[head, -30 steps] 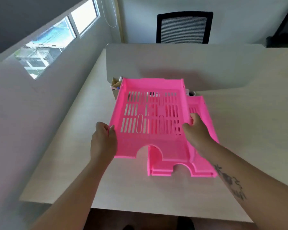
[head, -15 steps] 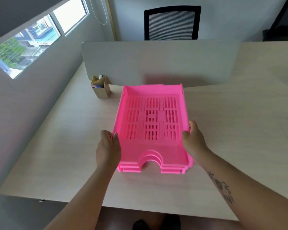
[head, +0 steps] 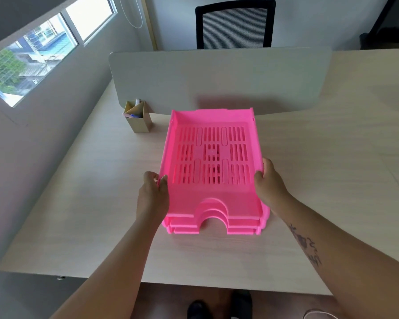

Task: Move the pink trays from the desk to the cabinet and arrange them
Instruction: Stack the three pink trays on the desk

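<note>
The left hand (head: 153, 196) and right hand (head: 270, 183) clasp opposite sides of the nested, slotted pink plastic trays (head: 211, 162) on the pale wooden desk (head: 332, 169); lifting evenly should keep them stacked.

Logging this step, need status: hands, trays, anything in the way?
Left hand and right hand grip the sides of the top pink tray. Trays nested in one stack on the desk. Pen holder off to the left, apart.

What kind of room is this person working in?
Most likely an office. A long pale wood-grain desk carries a grey divider screen, with a black mesh-backed office chair beyond it. A small cardboard pen holder and stacked pink plastic paper trays sit on the desk.
</note>
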Motion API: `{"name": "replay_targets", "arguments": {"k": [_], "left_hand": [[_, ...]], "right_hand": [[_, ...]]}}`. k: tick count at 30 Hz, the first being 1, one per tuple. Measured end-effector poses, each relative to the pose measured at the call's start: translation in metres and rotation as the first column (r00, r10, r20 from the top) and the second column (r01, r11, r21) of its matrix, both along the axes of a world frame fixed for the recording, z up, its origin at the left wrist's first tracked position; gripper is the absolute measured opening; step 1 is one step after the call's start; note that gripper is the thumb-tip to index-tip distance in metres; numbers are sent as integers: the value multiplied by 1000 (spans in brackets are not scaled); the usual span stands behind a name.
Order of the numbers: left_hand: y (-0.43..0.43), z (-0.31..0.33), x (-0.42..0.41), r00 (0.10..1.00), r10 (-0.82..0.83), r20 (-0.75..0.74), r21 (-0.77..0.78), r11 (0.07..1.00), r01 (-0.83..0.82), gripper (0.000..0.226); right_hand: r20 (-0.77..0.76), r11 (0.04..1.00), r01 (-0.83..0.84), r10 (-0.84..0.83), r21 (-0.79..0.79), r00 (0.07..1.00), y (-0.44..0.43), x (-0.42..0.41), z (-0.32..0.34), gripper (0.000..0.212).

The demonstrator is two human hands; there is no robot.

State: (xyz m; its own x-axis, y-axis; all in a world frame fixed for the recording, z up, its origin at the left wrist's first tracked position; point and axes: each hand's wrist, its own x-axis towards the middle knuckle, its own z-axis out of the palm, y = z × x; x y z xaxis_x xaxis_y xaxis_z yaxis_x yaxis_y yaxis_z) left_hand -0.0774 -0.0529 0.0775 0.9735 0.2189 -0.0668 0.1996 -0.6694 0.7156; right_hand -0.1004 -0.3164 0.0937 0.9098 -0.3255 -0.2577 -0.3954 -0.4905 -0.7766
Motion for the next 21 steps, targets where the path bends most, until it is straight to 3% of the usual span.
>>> {"name": "replay_targets", "arguments": {"k": [7,21], "left_hand": [[4,-6,-2,999,-36,7,-113,993,36,8],[11,-6,2,997,-70,-37,-205,977,61,14]], "right_hand": [[1,1000,6,-6,-19,1000,-6,9,-6,49],[-18,1000,16,-16,-9,1000,-2,11,-6,50]]}}
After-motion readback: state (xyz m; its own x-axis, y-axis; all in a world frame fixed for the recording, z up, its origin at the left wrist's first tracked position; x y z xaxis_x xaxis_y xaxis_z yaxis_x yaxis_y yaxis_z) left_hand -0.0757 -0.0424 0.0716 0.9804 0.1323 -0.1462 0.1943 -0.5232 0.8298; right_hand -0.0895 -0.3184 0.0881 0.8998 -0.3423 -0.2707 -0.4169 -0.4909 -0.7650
